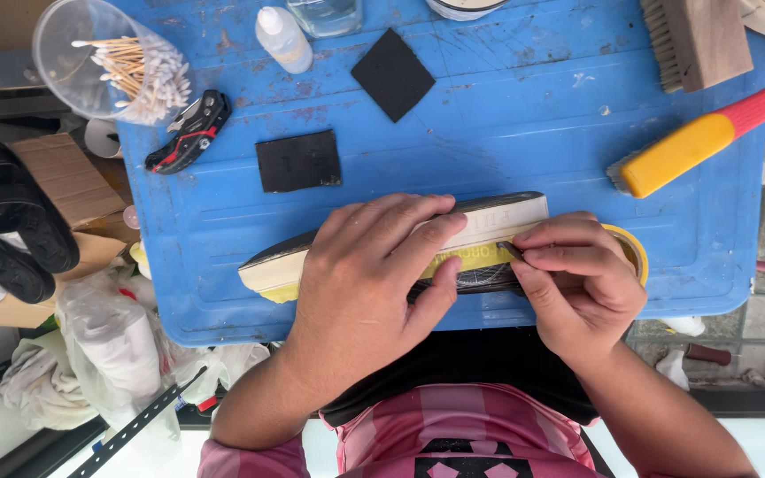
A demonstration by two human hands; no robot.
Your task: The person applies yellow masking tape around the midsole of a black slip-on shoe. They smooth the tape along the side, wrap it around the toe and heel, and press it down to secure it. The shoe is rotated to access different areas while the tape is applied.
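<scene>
Shoe lying on its side, long axis left-right, left hand grip clasping it, right hand pinching its edge

Cream-soled shoe on its side, probably yellow-lined

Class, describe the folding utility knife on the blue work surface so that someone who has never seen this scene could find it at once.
Start at the blue plastic work surface and go to its upper left, where a clear cup of cotton swabs lies tipped over. Just below and right of the cup lies the folding utility knife. It is black with red trim, unlike the flat black squares beside it.
</scene>
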